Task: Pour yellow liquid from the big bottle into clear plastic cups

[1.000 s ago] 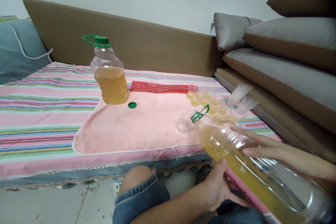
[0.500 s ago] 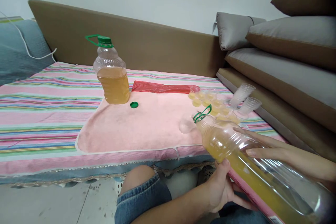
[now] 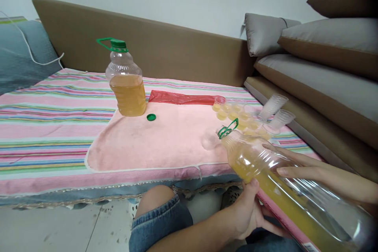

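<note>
- Clear plastic showed all along the tilted bottle [image 3: 295, 201] in the head view; it slanted in front of the bed, its uncapped mouth over the pink cloth [image 3: 165, 141].
- Underneath, the person's left hand [image 3: 249, 212] gripped it; from the upper side the right hand [image 3: 301, 171] held it too, fingers fairly straight.
- One loose cup [image 3: 208, 141] sat just by that mouth, seemingly empty, though it was too see-through for me to be sure.
- Done, as I judged it: a cluster of cups [image 3: 222, 115] with yellow liquid, partly behind the bottle.
- Left over: two cup stacks [image 3: 273, 106], leaning and apparently unfilled, and plenty of liquid in the tilted bottle.
- Well apart stood an upright bottle [image 3: 130, 95], partly full and capped; a green cap [image 3: 151, 117] lay near it.
</note>
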A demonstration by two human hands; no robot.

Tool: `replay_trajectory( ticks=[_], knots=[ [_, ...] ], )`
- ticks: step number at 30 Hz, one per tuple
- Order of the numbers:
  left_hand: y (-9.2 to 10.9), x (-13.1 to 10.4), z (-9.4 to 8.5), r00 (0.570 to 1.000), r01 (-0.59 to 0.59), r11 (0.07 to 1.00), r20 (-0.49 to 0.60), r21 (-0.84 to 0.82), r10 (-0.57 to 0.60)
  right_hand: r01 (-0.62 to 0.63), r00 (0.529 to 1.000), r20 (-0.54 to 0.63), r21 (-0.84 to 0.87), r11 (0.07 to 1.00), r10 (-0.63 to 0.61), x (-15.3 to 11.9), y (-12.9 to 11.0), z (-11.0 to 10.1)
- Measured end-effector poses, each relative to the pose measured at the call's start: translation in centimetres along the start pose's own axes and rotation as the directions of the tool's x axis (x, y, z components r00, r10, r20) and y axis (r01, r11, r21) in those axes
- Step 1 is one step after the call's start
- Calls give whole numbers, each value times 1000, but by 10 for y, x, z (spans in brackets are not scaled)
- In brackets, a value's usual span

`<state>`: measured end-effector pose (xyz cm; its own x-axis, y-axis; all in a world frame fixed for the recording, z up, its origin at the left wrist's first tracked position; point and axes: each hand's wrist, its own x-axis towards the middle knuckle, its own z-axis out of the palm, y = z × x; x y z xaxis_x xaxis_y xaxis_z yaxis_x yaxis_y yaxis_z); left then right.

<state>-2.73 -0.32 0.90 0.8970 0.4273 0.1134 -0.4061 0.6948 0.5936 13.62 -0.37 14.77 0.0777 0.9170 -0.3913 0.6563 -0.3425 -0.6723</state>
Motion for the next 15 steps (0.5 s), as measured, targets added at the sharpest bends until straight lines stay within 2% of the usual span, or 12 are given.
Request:
replay_trajectory(
  ticks=[3, 6, 11, 15],
  knots=[
    [-1, 0, -1, 1000, -8, 1000, 8, -1, 8, -32, 999, 44, 38, 999, 31, 1, 2, 0],
    [-2, 1, -2, 1000, -9, 1000, 9, 1, 9, -71, 997, 29, 40, 997, 70, 1, 2, -1],
    [0, 0, 0, 1000, -8, 1000, -9, 0, 8, -37, 995, 93, 76, 996, 29, 1, -4, 1],
    [0, 0, 0, 1000, -7, 1000, 0, 3, 7, 8, 998, 66, 26, 1000, -9, 2, -5, 1]
  ],
)
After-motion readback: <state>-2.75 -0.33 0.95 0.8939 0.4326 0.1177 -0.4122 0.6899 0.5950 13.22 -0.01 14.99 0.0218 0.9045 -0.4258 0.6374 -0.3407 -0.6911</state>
